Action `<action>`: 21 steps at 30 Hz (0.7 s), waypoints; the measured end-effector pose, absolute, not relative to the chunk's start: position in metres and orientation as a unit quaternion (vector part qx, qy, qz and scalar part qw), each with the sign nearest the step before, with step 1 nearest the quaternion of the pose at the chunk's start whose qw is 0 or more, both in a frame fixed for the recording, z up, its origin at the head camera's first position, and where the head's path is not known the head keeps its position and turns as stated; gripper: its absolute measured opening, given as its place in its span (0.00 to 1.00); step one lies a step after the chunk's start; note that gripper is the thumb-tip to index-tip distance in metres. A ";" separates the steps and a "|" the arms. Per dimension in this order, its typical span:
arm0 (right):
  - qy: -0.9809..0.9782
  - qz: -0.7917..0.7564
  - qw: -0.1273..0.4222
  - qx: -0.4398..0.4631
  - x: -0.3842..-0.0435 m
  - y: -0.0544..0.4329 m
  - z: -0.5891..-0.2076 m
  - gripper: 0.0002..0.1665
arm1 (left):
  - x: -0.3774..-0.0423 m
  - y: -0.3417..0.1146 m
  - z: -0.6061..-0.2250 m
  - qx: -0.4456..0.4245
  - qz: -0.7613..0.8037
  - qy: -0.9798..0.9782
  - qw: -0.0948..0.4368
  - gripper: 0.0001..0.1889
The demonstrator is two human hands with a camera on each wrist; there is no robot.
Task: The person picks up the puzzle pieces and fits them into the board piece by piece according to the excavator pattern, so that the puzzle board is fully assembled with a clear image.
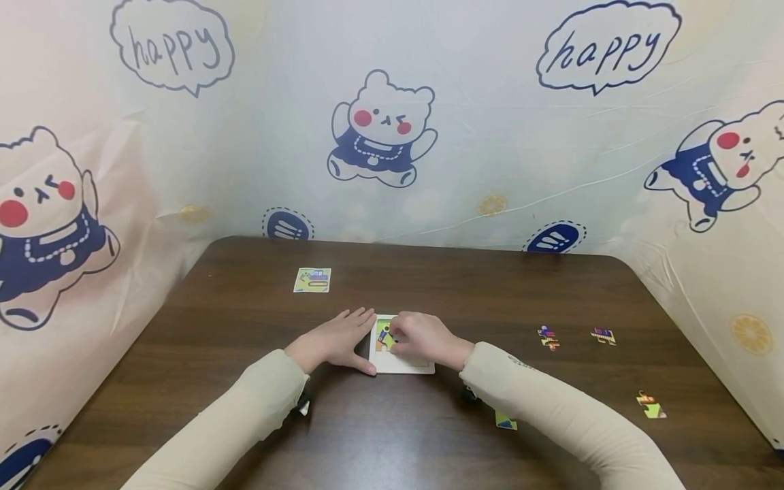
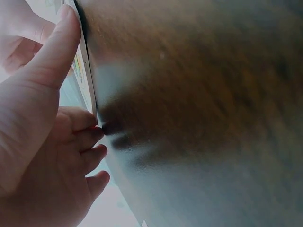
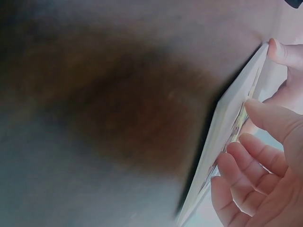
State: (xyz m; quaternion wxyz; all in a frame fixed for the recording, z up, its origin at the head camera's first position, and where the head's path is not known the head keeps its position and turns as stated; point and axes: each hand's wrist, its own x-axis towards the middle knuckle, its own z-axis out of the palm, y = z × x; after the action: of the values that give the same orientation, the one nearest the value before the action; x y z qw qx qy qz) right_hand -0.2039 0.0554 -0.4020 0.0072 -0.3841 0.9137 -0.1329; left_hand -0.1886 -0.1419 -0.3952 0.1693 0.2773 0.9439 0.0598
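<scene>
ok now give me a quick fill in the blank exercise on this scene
The left hand touches the ____ edge of the white flat puzzle frame.
Colourful loose jigsaw pieces lie on the ____ side of the dark brown wood-grain table.
Both outlined speech bubbles on the pale fabric backdrop read ____.

Missing words: left; right; happy.

Free room beyond the frame (image 1: 401, 364)

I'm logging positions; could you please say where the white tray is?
In the head view, the tray lies below centre, touching the left hand, partly under the right hand.
</scene>
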 end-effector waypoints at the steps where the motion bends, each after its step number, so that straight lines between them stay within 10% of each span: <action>1: 0.914 -0.133 0.008 -0.384 -0.204 0.056 -0.402 0.11 | -0.189 -0.142 -0.396 0.277 0.060 0.944 0.169 0.54; 21: 0.897 -0.097 -0.015 -0.430 -0.207 0.054 -0.405 0.12 | -0.188 -0.142 -0.393 0.287 0.061 0.941 0.168 0.53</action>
State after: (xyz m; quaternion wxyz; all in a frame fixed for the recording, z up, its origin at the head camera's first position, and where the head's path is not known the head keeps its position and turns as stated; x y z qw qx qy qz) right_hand -0.2069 0.0536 -0.4052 -0.0150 -0.4305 0.8972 -0.0974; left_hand -0.1881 -0.1423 -0.3926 0.1685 0.2865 0.9412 0.0612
